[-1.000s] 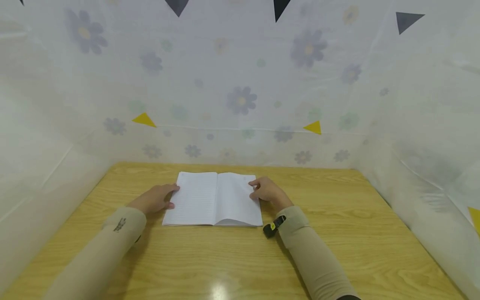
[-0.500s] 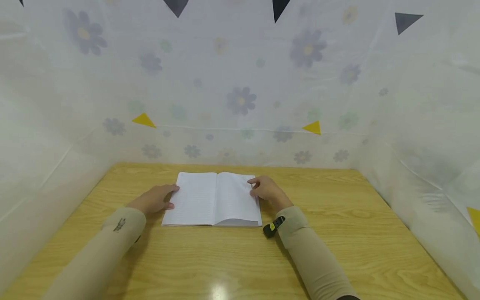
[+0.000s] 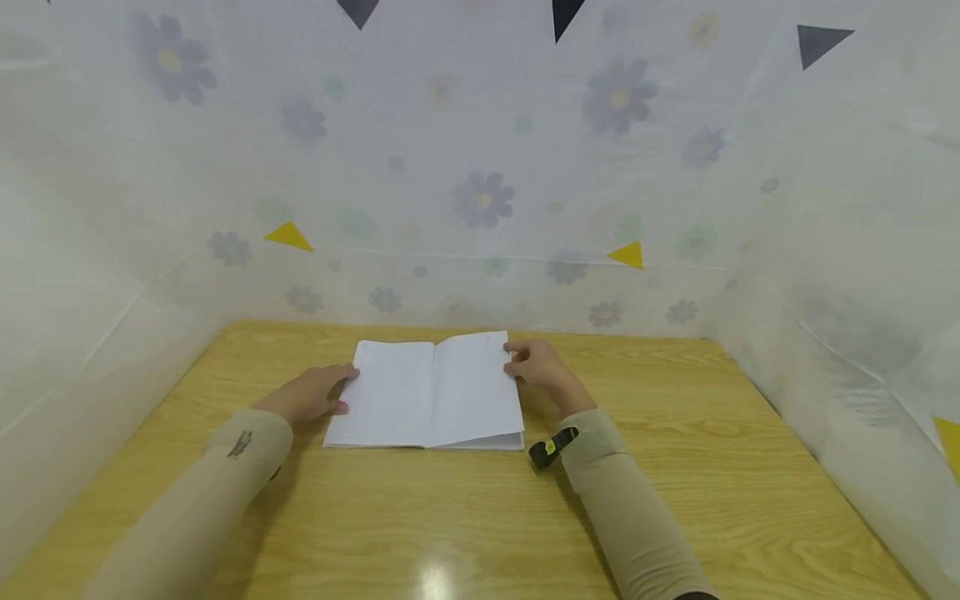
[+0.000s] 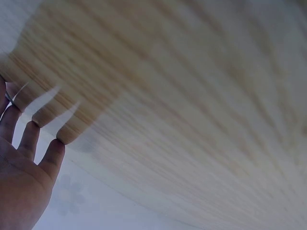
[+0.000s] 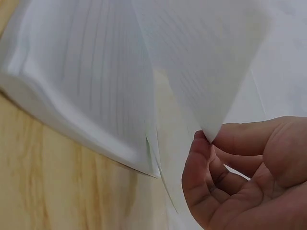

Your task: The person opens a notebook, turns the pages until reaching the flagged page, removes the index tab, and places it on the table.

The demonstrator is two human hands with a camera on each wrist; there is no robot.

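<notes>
An open lined notebook (image 3: 397,396) lies on the wooden table (image 3: 465,517), a little beyond its middle. My left hand (image 3: 336,392) rests flat on the table with its fingertips against the notebook's left edge; in the left wrist view its straight fingers (image 4: 29,141) press on the wood. My right hand (image 3: 517,362) is at the notebook's far right corner. It pinches the edge of the top right page (image 5: 201,62) between thumb and forefinger (image 5: 204,143). That page is lifted off the stack of pages (image 5: 81,91) beneath it.
Translucent sheeting printed with flowers (image 3: 480,200) walls the table in at the back and on both sides. A black and yellow device (image 3: 552,447) sits on my right wrist. Bare wood lies in front of the notebook.
My right hand has taken hold of the right page's edge and raised it, moving slightly away from me. The left hand has stayed in place.
</notes>
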